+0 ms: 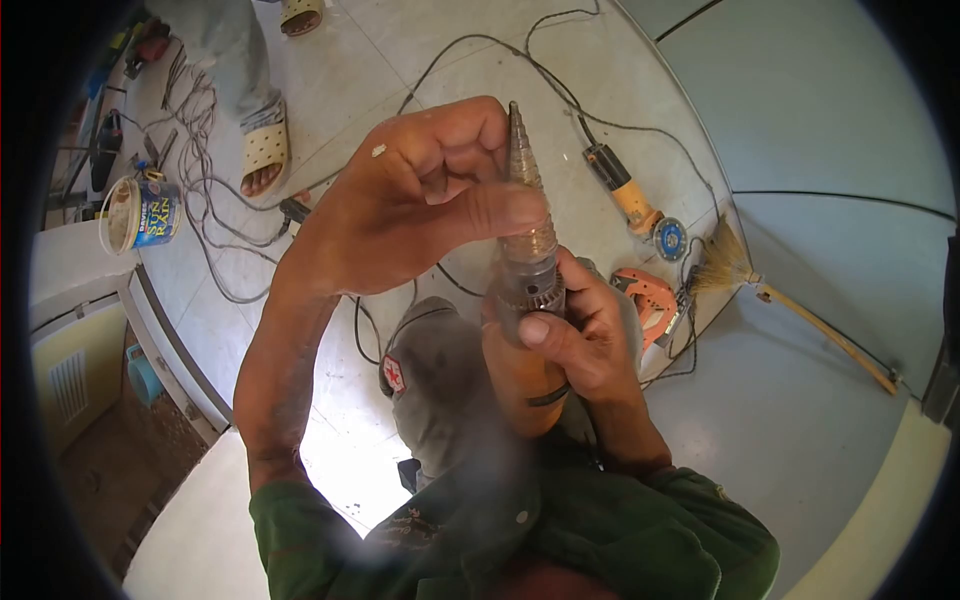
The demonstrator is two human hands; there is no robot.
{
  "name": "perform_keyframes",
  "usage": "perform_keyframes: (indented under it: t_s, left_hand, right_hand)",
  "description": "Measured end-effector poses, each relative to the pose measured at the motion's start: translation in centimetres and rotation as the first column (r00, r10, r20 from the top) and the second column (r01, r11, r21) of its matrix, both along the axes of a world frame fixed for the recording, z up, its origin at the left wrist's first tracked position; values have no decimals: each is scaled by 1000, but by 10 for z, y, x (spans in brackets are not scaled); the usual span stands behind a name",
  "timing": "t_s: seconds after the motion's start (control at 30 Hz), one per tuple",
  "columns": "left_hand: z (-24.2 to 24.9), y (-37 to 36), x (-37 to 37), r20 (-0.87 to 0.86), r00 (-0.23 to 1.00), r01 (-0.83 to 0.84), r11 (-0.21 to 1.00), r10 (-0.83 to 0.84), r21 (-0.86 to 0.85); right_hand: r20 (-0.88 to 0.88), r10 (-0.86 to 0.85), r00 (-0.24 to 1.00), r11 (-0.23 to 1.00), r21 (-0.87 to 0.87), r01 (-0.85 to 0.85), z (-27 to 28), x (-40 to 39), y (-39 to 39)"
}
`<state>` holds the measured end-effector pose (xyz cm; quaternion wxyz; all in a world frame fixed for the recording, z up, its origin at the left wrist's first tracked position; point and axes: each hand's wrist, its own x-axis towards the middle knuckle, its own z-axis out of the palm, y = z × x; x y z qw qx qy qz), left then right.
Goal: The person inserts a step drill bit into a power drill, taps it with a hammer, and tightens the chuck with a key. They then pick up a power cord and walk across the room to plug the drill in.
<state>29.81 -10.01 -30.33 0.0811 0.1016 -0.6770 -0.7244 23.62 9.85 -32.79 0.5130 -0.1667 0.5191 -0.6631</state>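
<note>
A cone-shaped step drill bit (522, 160) points upward, fixed in the chuck (535, 288) of a yellow-orange power drill (520, 385). My left hand (420, 190) is closed at the bit, its thumb lying across the steps and its fingers curled beside them. Lower down, my right hand (595, 335) grips the drill around the chuck, with the thumb pressed near the toothed collar. The drill's lower body is blurred, and its handle is hidden.
A yellow angle grinder (628, 195) with a blue disc lies on the tiled floor (370, 60), near an orange tool (648, 300) and a broom (800, 310). Cables (200, 200) sprawl at left beside a bucket (150, 212). Another person's foot in a clog (264, 155) stands close by.
</note>
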Motion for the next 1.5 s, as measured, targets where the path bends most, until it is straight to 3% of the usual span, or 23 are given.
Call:
perform_keyframes:
  t_s: [0.07, 0.17, 0.27, 0.37, 0.43, 0.57, 0.63, 0.73, 0.83, 0.93, 1.03, 1.13, 1.23, 1.27, 1.33, 1.4, 1.43, 1.5]
  left_hand:
    - [-2, -3, 0, 26, 999, 27, 999, -26, -21]
    - [-9, -1, -1, -13, 1000, 25, 997, -24, 68]
    - [-8, 4, -4, -47, 999, 15, 991, -9, 130]
    - [-5, -1, 0, 42, 998, 56, 998, -57, 20]
    - [-12, 4, 3, -49, 998, 36, 970, -25, 241]
    - [-15, 18, 11, -253, 964, 203, 845, -83, 494]
    - [-24, 21, 15, -237, 953, 284, 833, -190, 475]
    - [-8, 26, 19, 63, 963, 225, 912, -262, 342]
    - [6, 33, 23, 91, 979, 127, 893, -183, 432]
    - [10, 46, 26, 106, 990, 15, 824, -91, 566]
    - [12, 43, 26, 91, 991, 38, 849, -101, 527]
    - [-8, 40, 25, -8, 997, 72, 842, -80, 534]
    - [-6, 41, 20, -49, 999, 14, 779, 22, 627]
    - [-1, 40, 17, -43, 997, -19, 748, 64, 663]
    - [7, 39, 14, 50, 998, -44, 895, 24, 444]
    - [12, 41, 14, 87, 996, -63, 935, 35, 350]
    - [13, 45, 16, 79, 996, -77, 921, 50, 381]
    - [15, 48, 19, 78, 995, -90, 913, 64, 398]
  right_hand:
    - [83, -3, 997, 1000, 9, 2, 2, 0, 1]
    - [72, -64, 995, 996, -62, 68, 8, 3, -5]
    - [61, -24, 998, 999, 46, 21, 18, 3, -5]
    - [117, 51, 992, 990, 124, -66, 19, -4, 3]
    - [76, 72, 995, 985, 149, -83, 8, -4, 10]
    - [-126, 291, 948, 927, 283, -247, 19, -17, 7]
    - [-66, 271, 960, 936, 252, -247, 10, -20, 14]
    - [52, 185, 981, 970, 153, -191, -2, -22, 19]
    - [217, 155, 964, 985, 43, -168, 5, -21, 17]
    - [-173, 97, 980, 973, 223, -57, 23, -9, 7]
    - [-177, 98, 979, 975, 216, -59, 30, -7, 2]
    - [91, 213, 973, 976, 33, -217, 14, -20, 14]
    - [194, 232, 953, 973, -49, -226, -15, -25, 22]
    - [172, 248, 953, 969, -35, -245, -16, -26, 24]
    - [122, 279, 952, 960, -1, -281, -3, -28, 19]
    - [36, 275, 961, 959, -77, -272, 1, -27, 16]
    - [0, 270, 963, 957, -112, -268, 2, -25, 17]
    - [120, 231, 965, 971, -87, -222, 7, -22, 17]
